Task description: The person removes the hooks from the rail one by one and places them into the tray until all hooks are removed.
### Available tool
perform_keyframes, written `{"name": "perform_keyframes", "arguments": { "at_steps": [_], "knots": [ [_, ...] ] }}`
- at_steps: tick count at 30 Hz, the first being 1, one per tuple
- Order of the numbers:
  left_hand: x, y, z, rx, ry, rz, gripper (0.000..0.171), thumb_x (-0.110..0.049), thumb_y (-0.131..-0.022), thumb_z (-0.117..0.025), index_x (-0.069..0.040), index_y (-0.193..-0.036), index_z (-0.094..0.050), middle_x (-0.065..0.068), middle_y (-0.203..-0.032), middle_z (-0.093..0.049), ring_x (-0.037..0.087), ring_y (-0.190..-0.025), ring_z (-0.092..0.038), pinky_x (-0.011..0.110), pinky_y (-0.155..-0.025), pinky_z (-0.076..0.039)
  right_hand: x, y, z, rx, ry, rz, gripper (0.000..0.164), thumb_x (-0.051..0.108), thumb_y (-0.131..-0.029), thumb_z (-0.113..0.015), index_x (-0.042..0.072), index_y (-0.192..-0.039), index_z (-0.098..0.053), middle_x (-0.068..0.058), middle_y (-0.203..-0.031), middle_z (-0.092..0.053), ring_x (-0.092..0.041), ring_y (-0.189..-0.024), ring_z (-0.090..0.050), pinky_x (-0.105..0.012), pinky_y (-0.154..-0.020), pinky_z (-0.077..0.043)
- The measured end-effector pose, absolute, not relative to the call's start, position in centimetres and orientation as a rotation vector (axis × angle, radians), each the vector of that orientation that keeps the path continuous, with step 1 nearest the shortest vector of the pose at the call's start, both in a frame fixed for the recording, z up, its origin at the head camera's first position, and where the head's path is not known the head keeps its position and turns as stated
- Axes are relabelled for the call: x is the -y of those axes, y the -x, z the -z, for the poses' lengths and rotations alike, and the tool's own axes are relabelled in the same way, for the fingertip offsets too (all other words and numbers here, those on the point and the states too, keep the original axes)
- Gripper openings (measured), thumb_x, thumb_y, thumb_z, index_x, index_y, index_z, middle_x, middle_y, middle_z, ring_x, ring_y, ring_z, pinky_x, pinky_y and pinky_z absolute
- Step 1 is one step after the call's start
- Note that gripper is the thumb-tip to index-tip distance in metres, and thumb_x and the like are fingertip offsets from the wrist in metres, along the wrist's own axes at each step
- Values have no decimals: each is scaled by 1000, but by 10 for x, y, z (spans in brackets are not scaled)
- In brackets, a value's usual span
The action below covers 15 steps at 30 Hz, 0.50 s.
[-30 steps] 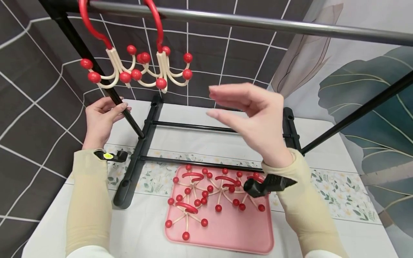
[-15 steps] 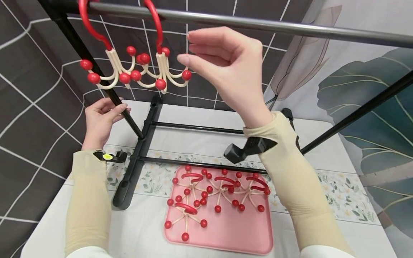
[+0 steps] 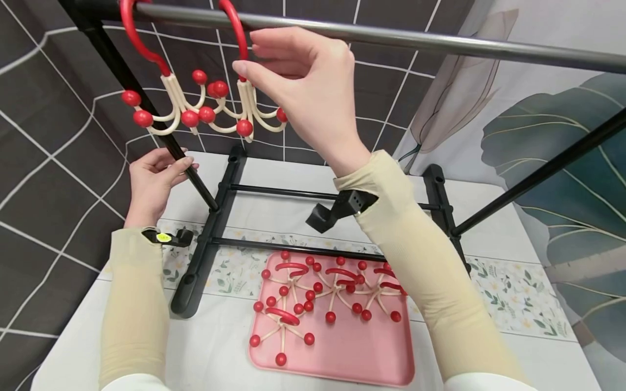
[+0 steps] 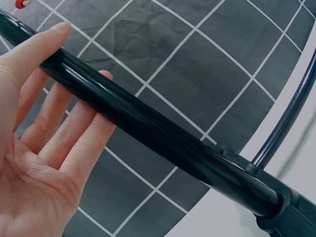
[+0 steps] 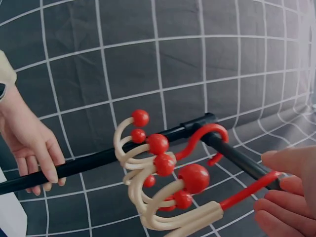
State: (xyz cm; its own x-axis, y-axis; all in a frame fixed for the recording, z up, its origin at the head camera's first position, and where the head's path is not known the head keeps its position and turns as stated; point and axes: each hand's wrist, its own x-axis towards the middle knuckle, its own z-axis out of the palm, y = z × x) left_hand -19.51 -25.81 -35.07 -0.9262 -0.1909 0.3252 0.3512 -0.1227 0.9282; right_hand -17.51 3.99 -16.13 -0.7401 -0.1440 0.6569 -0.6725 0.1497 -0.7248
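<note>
My left hand (image 3: 151,179) holds the black side post (image 3: 199,185) of a rack, thumb on one side and fingers behind it. Two claw-shaped hangers with red hooks, cream arms and red ball tips hang from the rack's top rail (image 3: 415,37). One hanger (image 3: 178,106) is at the far left, and the other hanger (image 3: 246,103) is just right of it. At this second hanger's hook (image 5: 247,190) is my right hand (image 3: 308,81), its thumb and fingers spread apart around the hook. The thumb tip overlaps the hook in the head view.
A pink tray (image 3: 362,353) on the white table holds several more such hangers (image 3: 282,320). The rack's black foot (image 3: 195,282) and lower crossbars (image 3: 303,250) stand behind and left of it. A dark tiled backdrop (image 3: 313,87) rises at the back, with a curtain (image 3: 455,108) at right.
My right hand has moved left and up from beside the hangers to the second hanger's red hook. The left hand and the hanging hangers stay nearly still.
</note>
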Motion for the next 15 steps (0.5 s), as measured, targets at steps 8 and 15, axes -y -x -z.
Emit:
{"name": "perform_keyframes", "arguments": {
  "at_steps": [8,15],
  "knots": [
    [260,195,352,1814,157,2089,24,3,-86,-80,5,-109,-74,10,-91,-73,17,-81,-76,25,-76,-60,-23,181,166,1941,-719,-1673,27,7,-83,-86,0,-107,-77,-5,-95,-77,-6,-83,-73,-21,-83,-57],
    [261,195,353,1838,153,2055,24,2,-87,-80,4,-110,-74,10,-91,-73,16,-81,-76,23,-76,-60,-18,186,171,1931,-698,-1681,20,9,-86,-84,0,-103,-78,-4,-91,-77,-6,-79,-72,-22,-78,-57]
  ]
}}
